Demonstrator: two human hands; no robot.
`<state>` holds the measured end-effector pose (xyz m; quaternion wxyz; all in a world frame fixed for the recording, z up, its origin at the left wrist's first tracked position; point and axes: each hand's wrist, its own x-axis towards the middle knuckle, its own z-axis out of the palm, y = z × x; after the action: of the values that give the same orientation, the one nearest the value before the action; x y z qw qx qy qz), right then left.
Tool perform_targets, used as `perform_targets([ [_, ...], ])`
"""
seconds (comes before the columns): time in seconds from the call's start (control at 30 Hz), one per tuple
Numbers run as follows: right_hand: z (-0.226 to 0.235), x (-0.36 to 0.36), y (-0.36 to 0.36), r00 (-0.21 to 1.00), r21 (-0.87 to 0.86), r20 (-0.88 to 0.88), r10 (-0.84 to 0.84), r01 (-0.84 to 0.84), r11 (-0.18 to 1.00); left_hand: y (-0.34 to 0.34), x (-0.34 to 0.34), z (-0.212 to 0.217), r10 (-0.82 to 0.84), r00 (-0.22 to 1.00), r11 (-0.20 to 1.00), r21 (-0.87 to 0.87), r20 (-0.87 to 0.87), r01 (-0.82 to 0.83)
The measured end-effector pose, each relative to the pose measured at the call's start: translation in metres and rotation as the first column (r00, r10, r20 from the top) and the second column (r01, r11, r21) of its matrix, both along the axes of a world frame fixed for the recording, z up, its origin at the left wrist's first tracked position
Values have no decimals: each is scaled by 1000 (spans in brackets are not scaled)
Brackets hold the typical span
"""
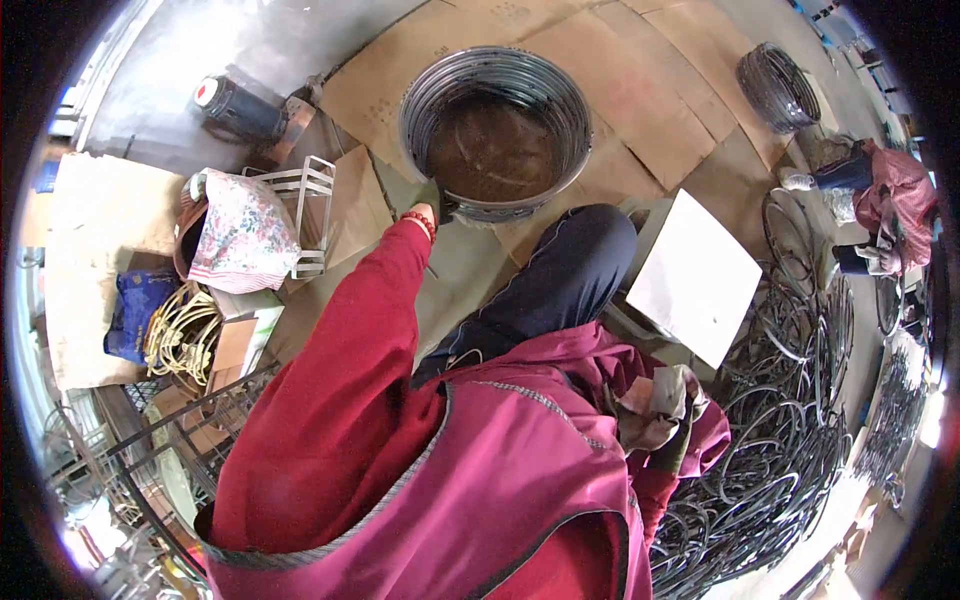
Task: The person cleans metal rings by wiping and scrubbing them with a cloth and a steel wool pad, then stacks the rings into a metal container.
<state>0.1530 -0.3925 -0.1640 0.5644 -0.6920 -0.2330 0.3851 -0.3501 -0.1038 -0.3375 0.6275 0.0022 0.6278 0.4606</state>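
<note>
A round stack of dark, shiny rings [580, 140] sits ahead of me, with brown cardboard showing inside it. My left hand [438, 202], in a dark green glove with a red bead bracelet at the wrist, grips the near left rim of the stack. Its fingers are partly hidden against the rings. Down by my right side, my right hand [668, 440] shows a dark green glove cuff. Crumpled grey cloth [655, 402] is bunched in that hand, in front of my purple apron, and covers its fingers.
Flattened cardboard [640, 90] covers the floor around the stack. A white square board [695, 280] stands by my right knee. Many loose black hoops [760, 450] pile up to the right. Another ring stack [778, 88] lies far right, near a seated person [895, 210]. A floral cloth [245, 230] hangs at left.
</note>
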Motion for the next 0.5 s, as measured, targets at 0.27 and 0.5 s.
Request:
perform_targets([
  [0.27, -2, -8, 5, 999, -4, -48, 21, -22, 1000, 1, -38, -28, -478, 791, 868, -341, -381, 360],
  [0.5, -1, -9, -5, 911, -109, -405, -75, 33, 993, 35, -99, -91, -183, -567, -159, -545, -803, 823],
])
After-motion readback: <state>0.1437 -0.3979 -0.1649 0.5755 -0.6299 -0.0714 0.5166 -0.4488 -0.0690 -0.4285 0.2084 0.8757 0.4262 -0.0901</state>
